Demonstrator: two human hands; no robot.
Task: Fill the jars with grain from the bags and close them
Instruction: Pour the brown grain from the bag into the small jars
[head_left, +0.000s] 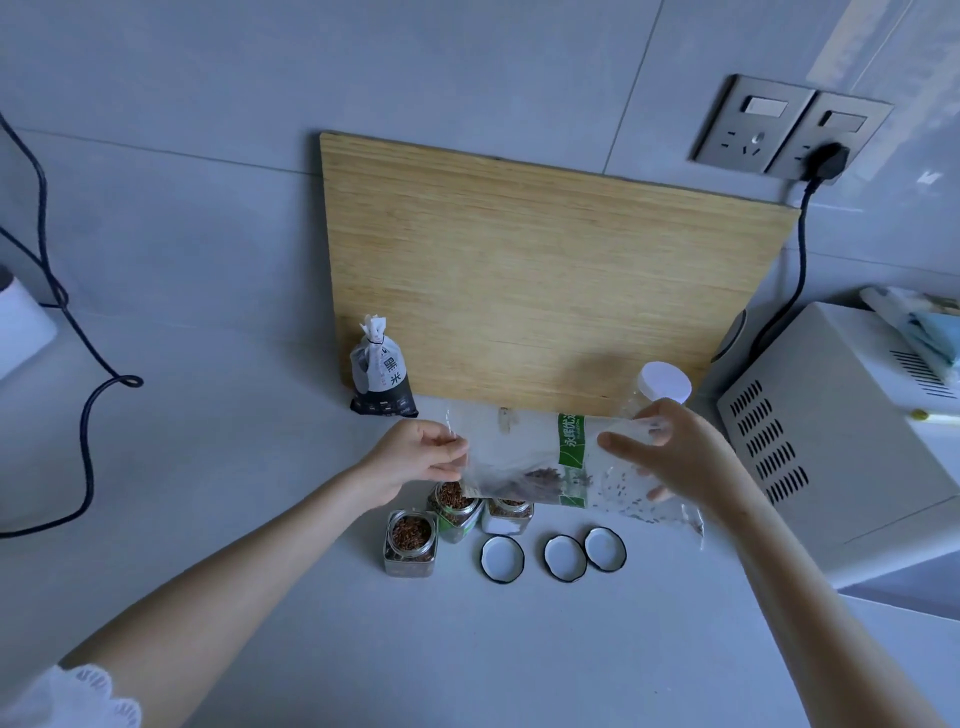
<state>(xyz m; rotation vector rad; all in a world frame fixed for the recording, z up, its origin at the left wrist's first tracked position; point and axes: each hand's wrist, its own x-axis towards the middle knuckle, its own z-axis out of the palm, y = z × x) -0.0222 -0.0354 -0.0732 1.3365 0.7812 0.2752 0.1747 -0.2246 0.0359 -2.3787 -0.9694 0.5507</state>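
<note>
I hold a nearly empty clear plastic bag (524, 457) with a green band sideways over the jars. My left hand (421, 454) pinches its left edge and my right hand (670, 454) grips its right end. A small heap of brown grain lies in the bag's lower part. Below it stand three open square glass jars holding brown grain: the front left jar (410, 543), the middle jar (454, 509) and the right jar (508, 517), partly hidden by the bag. Three white lids (563, 557) lie upside down on the counter to their right.
A tied dark grain bag (382, 371) stands against a wooden cutting board (545, 280) leaning on the wall. A clear bottle with a white cap (665, 384) is behind my right hand. A microwave (841, 431) stands at right. A black cable (88, 410) trails at left.
</note>
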